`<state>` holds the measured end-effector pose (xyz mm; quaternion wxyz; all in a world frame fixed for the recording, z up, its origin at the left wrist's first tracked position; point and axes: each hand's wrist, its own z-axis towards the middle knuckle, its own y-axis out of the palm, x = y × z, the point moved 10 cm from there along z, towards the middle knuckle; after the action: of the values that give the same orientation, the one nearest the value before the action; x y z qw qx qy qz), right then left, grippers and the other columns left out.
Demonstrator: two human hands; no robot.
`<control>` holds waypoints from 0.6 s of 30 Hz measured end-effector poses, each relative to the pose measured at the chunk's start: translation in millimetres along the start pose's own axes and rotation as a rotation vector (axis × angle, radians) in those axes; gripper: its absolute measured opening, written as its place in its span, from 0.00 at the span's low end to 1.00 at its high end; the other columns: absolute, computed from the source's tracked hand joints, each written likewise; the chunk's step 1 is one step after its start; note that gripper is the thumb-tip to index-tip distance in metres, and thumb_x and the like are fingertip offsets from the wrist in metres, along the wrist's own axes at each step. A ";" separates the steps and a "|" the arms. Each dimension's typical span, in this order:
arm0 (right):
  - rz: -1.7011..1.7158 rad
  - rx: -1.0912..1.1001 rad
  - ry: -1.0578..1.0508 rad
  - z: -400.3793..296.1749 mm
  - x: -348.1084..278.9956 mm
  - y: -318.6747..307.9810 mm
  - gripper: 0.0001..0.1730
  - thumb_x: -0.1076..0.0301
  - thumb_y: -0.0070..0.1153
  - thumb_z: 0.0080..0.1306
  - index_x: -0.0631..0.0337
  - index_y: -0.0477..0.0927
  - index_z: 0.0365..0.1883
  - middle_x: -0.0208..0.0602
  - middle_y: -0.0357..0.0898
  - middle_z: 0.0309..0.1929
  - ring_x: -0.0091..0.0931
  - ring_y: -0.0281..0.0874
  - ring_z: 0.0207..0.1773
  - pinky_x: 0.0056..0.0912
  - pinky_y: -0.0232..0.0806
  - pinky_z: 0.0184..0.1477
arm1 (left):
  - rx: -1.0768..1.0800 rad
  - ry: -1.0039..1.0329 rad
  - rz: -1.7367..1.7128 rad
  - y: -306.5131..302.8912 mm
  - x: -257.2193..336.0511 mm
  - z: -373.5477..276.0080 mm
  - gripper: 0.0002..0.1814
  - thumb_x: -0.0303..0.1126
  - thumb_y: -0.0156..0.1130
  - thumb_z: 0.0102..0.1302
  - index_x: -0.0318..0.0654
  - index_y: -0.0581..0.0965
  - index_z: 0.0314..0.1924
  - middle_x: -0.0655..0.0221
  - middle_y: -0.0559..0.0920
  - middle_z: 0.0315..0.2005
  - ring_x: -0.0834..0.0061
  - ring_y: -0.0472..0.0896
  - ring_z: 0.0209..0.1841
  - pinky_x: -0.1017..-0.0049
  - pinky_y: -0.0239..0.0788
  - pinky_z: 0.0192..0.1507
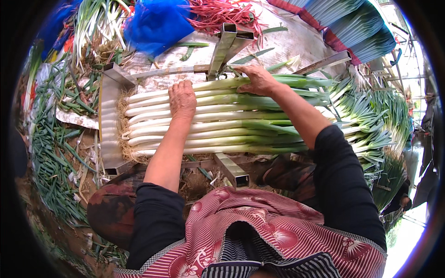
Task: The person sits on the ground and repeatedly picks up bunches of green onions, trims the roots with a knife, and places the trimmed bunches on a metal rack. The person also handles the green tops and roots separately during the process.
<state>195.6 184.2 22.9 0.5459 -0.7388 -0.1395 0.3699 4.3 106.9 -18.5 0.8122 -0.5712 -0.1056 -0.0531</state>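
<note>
A row of long green onions lies side by side across a metal frame, white stalks left and green leaves right. Their rootlets meet the frame's upright metal end plate. My left hand lies over the white stalks, fingers curled at the far side of the row. Farther right, my right hand is at the far edge where white turns green. Its thumb and fingers are spread on either side of the farthest stalk. The undersides of both hands are hidden.
Square metal posts rise behind the row; another tube juts towards me. More onions are piled right. Cut leaves cover the ground left. Red strips and a blue plastic bag lie on the white sheet.
</note>
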 end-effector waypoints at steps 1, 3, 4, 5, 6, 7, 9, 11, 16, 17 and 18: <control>0.021 -0.071 -0.023 7.1 1.6 2.5 0.40 0.50 0.70 0.47 0.55 0.75 0.58 0.46 0.80 0.49 0.42 0.77 0.50 0.40 0.69 0.52 | -0.014 0.004 -0.010 0.8 0.9 1.1 0.10 0.28 0.47 0.63 0.40 0.75 0.41 0.63 0.80 0.39 0.63 0.75 0.47 0.64 0.61 0.55; -0.062 -0.314 0.064 22.2 6.4 19.8 0.37 0.49 0.73 0.42 0.57 0.80 0.50 0.43 0.82 0.45 0.39 0.79 0.47 0.40 0.70 0.50 | -0.035 0.004 -0.030 1.2 1.5 3.1 0.10 0.28 0.47 0.63 0.40 0.75 0.41 0.64 0.80 0.40 0.63 0.75 0.47 0.64 0.61 0.55; -0.066 -0.438 0.089 28.6 13.8 29.8 0.37 0.48 0.73 0.41 0.57 0.81 0.48 0.43 0.82 0.45 0.38 0.79 0.47 0.39 0.70 0.50 | -0.045 0.009 -0.057 0.4 3.8 3.9 0.10 0.28 0.47 0.64 0.40 0.75 0.42 0.63 0.80 0.40 0.63 0.75 0.48 0.63 0.61 0.56; -0.069 -0.562 0.116 34.6 22.8 38.5 0.36 0.48 0.74 0.40 0.58 0.82 0.46 0.43 0.82 0.44 0.37 0.79 0.47 0.38 0.70 0.50 | -0.045 0.011 -0.057 0.0 7.5 7.3 0.10 0.28 0.47 0.64 0.39 0.76 0.42 0.63 0.80 0.40 0.63 0.75 0.48 0.63 0.61 0.56; -0.067 -0.694 0.133 36.0 23.6 50.7 0.36 0.47 0.74 0.39 0.58 0.83 0.45 0.42 0.83 0.43 0.36 0.79 0.46 0.38 0.70 0.49 | -0.050 0.002 -0.051 0.6 6.8 7.2 0.10 0.28 0.47 0.64 0.39 0.76 0.42 0.62 0.80 0.40 0.63 0.75 0.48 0.63 0.61 0.57; -0.068 -0.727 0.114 37.6 20.4 56.6 0.36 0.47 0.74 0.39 0.58 0.83 0.45 0.42 0.83 0.42 0.35 0.80 0.46 0.37 0.71 0.49 | -0.056 -0.005 -0.045 2.0 5.6 6.7 0.11 0.28 0.47 0.64 0.39 0.76 0.42 0.62 0.80 0.40 0.63 0.75 0.49 0.63 0.60 0.58; -0.074 -0.789 0.076 39.1 15.2 65.1 0.36 0.47 0.75 0.39 0.58 0.84 0.45 0.41 0.83 0.41 0.33 0.80 0.46 0.37 0.71 0.47 | -0.058 -0.014 -0.055 4.0 2.6 4.2 0.11 0.28 0.47 0.64 0.38 0.76 0.43 0.62 0.80 0.40 0.63 0.75 0.50 0.63 0.59 0.59; -0.013 -0.859 0.145 38.2 23.0 74.5 0.38 0.49 0.75 0.39 0.58 0.82 0.48 0.40 0.83 0.43 0.33 0.80 0.46 0.37 0.71 0.48 | -0.036 -0.021 -0.067 3.5 1.6 3.5 0.11 0.28 0.47 0.64 0.38 0.76 0.43 0.61 0.80 0.41 0.63 0.74 0.50 0.62 0.59 0.60; 0.084 -0.977 0.318 35.6 26.0 81.6 0.35 0.52 0.75 0.43 0.59 0.82 0.49 0.38 0.83 0.43 0.32 0.81 0.43 0.38 0.73 0.46 | -0.030 -0.022 -0.085 1.2 2.0 0.8 0.11 0.29 0.47 0.65 0.39 0.77 0.42 0.61 0.80 0.41 0.64 0.75 0.51 0.62 0.58 0.60; 0.112 -1.000 0.360 34.1 27.7 82.4 0.35 0.53 0.75 0.43 0.59 0.83 0.49 0.37 0.83 0.43 0.33 0.82 0.42 0.39 0.74 0.44 | -0.043 -0.023 -0.092 1.7 2.8 0.7 0.11 0.29 0.47 0.65 0.39 0.77 0.42 0.61 0.80 0.41 0.64 0.75 0.51 0.63 0.58 0.60; 0.120 -1.021 0.393 32.2 30.0 85.7 0.32 0.54 0.75 0.46 0.58 0.83 0.48 0.36 0.84 0.41 0.32 0.82 0.39 0.39 0.75 0.42 | -0.038 -0.023 -0.097 -0.4 3.3 0.9 0.11 0.29 0.47 0.65 0.39 0.77 0.42 0.62 0.80 0.41 0.65 0.75 0.51 0.63 0.58 0.60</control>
<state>176.8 193.8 -71.1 0.1120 -0.9715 -0.1543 0.1410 7.3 107.7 -17.1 0.7965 -0.5813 -0.1415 -0.0877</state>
